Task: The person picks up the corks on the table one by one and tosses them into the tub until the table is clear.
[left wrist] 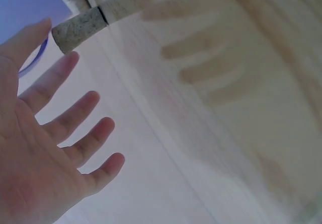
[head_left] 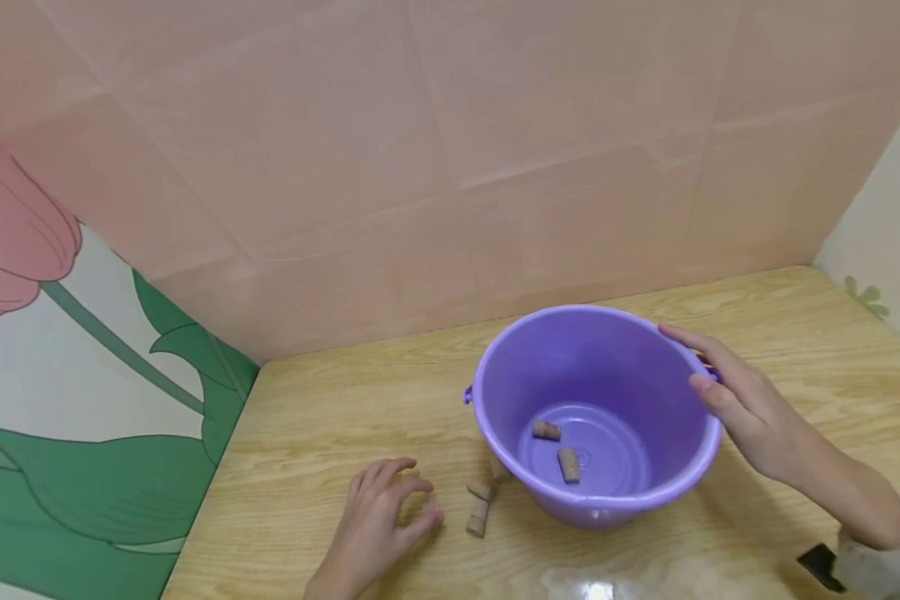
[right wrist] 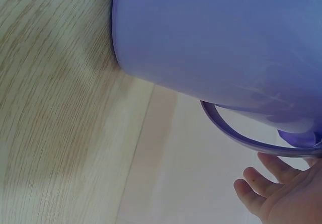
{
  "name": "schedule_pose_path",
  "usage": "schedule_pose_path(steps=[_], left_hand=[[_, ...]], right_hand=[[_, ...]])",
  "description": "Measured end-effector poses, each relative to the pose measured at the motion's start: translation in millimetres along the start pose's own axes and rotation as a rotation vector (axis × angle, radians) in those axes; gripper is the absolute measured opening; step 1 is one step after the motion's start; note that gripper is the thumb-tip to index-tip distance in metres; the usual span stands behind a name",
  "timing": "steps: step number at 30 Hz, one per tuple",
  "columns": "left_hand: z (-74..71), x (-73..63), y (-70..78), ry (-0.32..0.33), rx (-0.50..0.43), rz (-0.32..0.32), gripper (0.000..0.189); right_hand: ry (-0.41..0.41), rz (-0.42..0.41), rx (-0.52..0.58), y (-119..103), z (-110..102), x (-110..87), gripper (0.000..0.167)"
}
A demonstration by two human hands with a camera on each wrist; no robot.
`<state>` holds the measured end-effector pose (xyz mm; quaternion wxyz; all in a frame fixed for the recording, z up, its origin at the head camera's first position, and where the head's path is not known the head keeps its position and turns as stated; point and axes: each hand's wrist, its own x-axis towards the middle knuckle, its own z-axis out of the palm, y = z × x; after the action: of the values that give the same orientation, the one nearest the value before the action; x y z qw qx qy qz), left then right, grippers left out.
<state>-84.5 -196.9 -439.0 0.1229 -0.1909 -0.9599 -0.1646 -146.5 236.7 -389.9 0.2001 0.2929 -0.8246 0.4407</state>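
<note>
The left hand (head_left: 377,515) has loose, spread fingers and holds nothing. Just beside it, small corks (head_left: 477,520) lie on the worktop (head_left: 330,408); they look light and a bit squishy, good to pinch round the middle. The purple bucket (head_left: 592,358) partly hides one, and has two more corks (head_left: 568,465) inside. It looks light, stiff and smooth. The right hand (head_left: 750,412) holds its rim; some fingers are hidden in the head view.

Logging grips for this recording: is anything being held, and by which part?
The right hand holds the bucket by its rim, beside the handle joint. The left hand holds nothing, near the loose corks.
</note>
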Motion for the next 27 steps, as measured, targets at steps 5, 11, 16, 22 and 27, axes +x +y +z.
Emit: schedule_pose_path(steps=[5,11,16,22,27], left_hand=[[-0.3,0.2,-0.5,-0.011,0.007,0.005,0.024],[-1.7,0.7,-0.9,-0.016,0.015,0.017,0.022],[-4.4,0.9,-0.4,-0.042,0.021,0.01,0.021],[-7.0,1.9,0.5,-0.07,0.021,0.006,0.021],[-8.6,3.1,1.0,-0.08,0.016,0.011,0.02]], right_hand=[[0.006,-0.004,-0.005,-0.1,0.5,0.3,0.056],[0.006,-0.003,0.003,-0.3,0.5,0.2,0.056],[0.008,0.0,0.002,-0.5,0.7,0.2,0.056],[0.002,-0.004,0.009,0.0,0.5,0.0,0.056],[0.0,0.0,0.012,-0.2,0.0,0.1,0.056]])
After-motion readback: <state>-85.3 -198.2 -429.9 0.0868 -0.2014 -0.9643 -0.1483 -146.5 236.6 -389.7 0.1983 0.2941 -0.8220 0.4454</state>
